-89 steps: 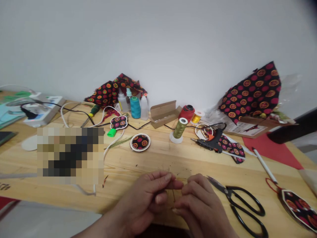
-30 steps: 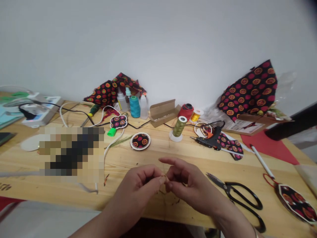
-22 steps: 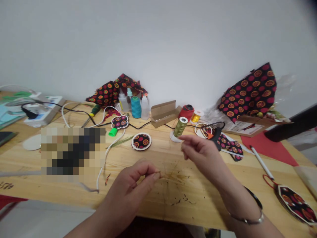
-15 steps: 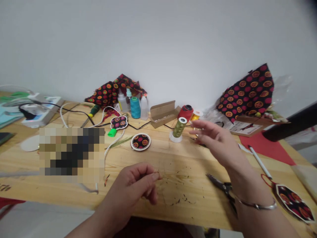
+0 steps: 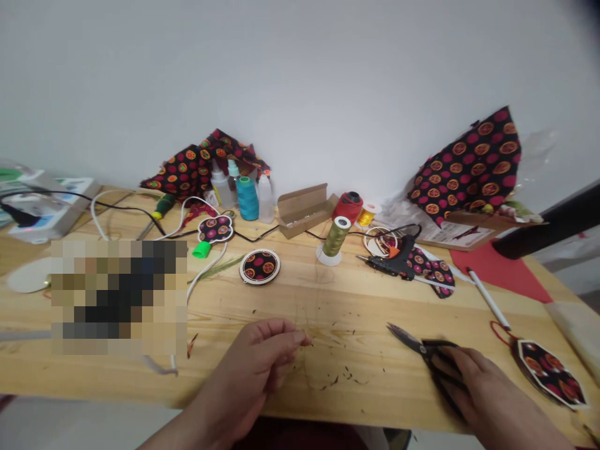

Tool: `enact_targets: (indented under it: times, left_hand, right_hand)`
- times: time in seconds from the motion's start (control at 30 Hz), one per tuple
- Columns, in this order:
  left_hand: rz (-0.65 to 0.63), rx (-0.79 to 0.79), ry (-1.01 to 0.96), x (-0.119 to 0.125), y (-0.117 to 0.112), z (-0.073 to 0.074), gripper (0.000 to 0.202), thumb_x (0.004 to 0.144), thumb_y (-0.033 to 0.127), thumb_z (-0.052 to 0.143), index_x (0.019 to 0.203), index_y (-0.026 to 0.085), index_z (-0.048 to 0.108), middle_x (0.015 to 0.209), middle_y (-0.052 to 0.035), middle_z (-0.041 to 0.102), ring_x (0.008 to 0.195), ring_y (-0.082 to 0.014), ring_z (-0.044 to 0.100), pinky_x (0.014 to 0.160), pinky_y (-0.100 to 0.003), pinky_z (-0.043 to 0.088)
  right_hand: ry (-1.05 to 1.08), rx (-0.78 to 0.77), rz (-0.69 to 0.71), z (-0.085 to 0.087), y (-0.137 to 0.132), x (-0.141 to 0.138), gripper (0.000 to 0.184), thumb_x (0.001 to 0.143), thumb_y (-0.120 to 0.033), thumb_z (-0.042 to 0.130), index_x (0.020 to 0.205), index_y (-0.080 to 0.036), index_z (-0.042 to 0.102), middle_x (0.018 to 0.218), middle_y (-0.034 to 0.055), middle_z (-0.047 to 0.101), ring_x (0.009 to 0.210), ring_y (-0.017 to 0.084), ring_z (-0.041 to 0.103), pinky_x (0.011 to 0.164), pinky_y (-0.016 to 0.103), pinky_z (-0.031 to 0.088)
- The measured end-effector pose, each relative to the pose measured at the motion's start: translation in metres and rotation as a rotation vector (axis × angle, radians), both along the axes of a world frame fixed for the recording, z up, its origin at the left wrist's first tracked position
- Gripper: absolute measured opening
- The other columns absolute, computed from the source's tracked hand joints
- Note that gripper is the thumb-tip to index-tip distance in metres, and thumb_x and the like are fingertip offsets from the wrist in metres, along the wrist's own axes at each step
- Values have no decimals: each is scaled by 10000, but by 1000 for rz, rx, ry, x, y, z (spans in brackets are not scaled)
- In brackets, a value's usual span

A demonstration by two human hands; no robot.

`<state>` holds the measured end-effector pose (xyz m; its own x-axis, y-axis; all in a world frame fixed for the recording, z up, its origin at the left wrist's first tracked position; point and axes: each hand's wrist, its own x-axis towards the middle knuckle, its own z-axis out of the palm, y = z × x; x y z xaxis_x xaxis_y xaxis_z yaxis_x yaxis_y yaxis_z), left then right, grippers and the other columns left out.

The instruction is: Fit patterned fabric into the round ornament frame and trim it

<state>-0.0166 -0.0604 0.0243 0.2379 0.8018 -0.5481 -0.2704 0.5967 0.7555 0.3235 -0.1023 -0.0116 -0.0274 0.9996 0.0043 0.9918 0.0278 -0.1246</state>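
My left hand (image 5: 269,356) is closed in a pinch above the front of the wooden table, thumb against forefinger. A faint, thin thread (image 5: 307,362) seems to trail from its fingertips. At the right, my right hand (image 5: 487,381) has its fingers round the black handles of a pair of scissors (image 5: 412,340), whose blades point away to the left on the tabletop. An olive-green thread spool (image 5: 335,237) stands upright, slightly tilted, beyond both hands. A round wooden-rimmed piece with patterned fabric (image 5: 260,267) lies left of that spool.
Dark scraps (image 5: 344,378) litter the wood between my hands. A black glue gun (image 5: 394,262) lies beyond the scissors. An octagonal fabric piece (image 5: 553,375) and a white pen (image 5: 490,300) are at right. Bottles, a teal spool (image 5: 247,199) and a cardboard box (image 5: 307,212) line the wall.
My right hand has moved from beside the olive spool back down to the scissors' handles, uncovering the glue gun. My left hand keeps its pinch. The view has shifted slightly.
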Motion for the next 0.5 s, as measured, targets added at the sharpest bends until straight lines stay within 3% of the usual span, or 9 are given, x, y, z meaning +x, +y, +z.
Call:
enact_targets:
  times: [0.17, 0.27, 0.4, 0.5]
  left_hand:
    - [46, 10, 12, 0, 2, 1, 189, 679, 311, 718, 637, 132, 672, 458, 111, 275, 439, -56, 145, 424, -213, 105]
    - [80, 26, 21, 1, 2, 2, 179, 671, 299, 722, 633, 131, 674, 452, 102, 305, 430, -51, 173, 417, -209, 115]
    - [86, 29, 32, 5, 2, 5, 165, 671, 277, 719, 625, 126, 670, 458, 90, 343, 415, -42, 199, 410, -210, 107]
    - [91, 47, 36, 7, 1, 7, 174, 666, 282, 723, 620, 123, 671, 458, 81, 363, 417, -43, 232, 414, -208, 125]
  right_hand:
    - [-15, -64, -15, -4, 1, 3, 332, 707, -190, 492, 993, -156, 658, 1002, 150, 677, 927, 312, 653, 839, 452, 524]
    - [105, -97, -33, 5, 5, -3, 326, 704, -221, 515, 996, -154, 644, 1004, 150, 658, 880, 293, 661, 799, 425, 544]
    - [552, -232, 79, 28, 6, -41, 252, 765, -294, 568, 987, -192, 632, 955, 113, 670, 882, 249, 658, 751, 321, 556]
    - [923, -330, 82, 38, 4, -82, 247, 779, -325, 609, 995, -207, 629, 905, 81, 678, 880, 226, 654, 765, 294, 547]
